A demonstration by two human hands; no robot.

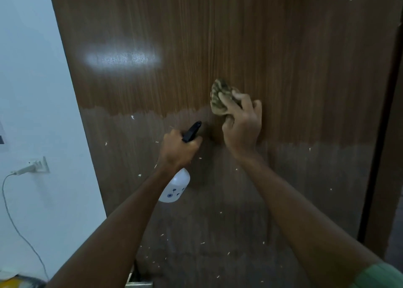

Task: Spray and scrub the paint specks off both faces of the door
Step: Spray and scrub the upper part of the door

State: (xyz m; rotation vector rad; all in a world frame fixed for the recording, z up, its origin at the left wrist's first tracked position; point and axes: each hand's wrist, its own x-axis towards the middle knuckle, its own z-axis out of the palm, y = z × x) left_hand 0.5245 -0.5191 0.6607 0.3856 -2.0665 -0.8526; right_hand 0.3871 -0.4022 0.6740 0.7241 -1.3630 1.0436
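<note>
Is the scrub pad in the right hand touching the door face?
Cannot tell. In the head view the right hand grips the scrub pad against the door, but no contact line or gap shows.

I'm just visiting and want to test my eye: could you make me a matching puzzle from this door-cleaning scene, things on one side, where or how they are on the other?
Things:
1. spray bottle
2. scrubbing pad
3. plug
4. paint specks

States:
A. pressed against the door by the right hand
B. scattered white over the door's duller lower part
C. in the wall socket
D. gripped by the left hand

Pairs: 1-D, 2-A, 3-C, 4-B
</note>
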